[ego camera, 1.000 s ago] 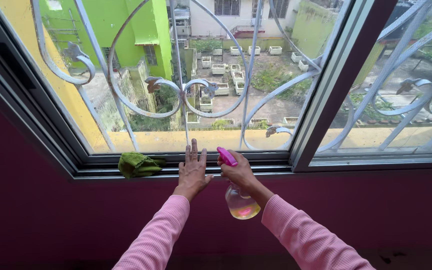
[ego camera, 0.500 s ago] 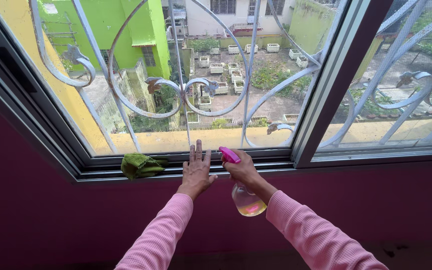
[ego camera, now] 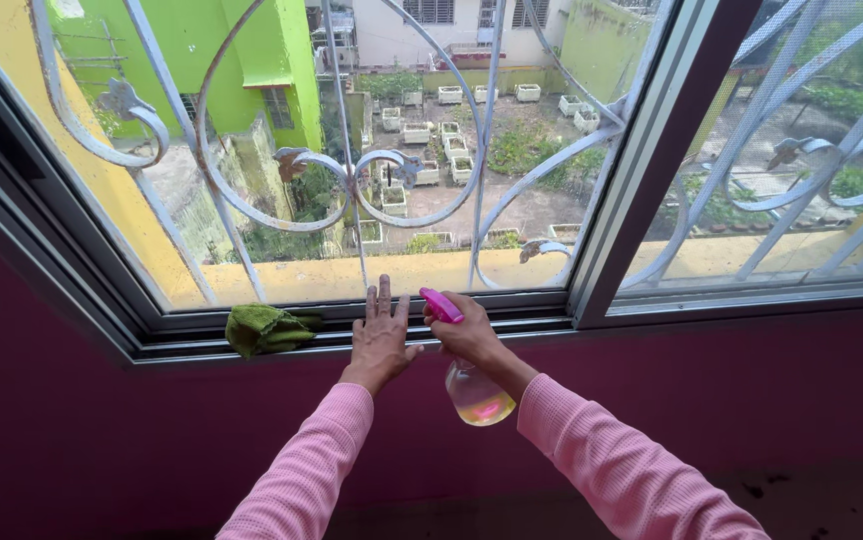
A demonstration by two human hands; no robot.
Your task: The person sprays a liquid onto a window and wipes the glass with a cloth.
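My right hand (ego camera: 468, 336) grips the neck of a clear spray bottle (ego camera: 478, 394) with a pink trigger head (ego camera: 441, 305), held at the bottom of the window. Yellowish liquid fills the bottle's lower part. My left hand (ego camera: 380, 338) lies flat, fingers spread, on the window's lower frame (ego camera: 512, 322) just left of the bottle. A folded green cloth (ego camera: 263, 329) rests on the frame track, a hand's width left of my left hand. Both sleeves are pink.
The glass pane (ego camera: 282, 180) has a white curled metal grille (ego camera: 352, 180) behind it. A dark vertical frame bar (ego camera: 652, 170) splits it from a second pane at the right. The wall (ego camera: 72, 430) below is magenta.
The view has shifted slightly; hands, bottle and cloth hold the same places relative to the window frame. The bottle stays in my right hand.
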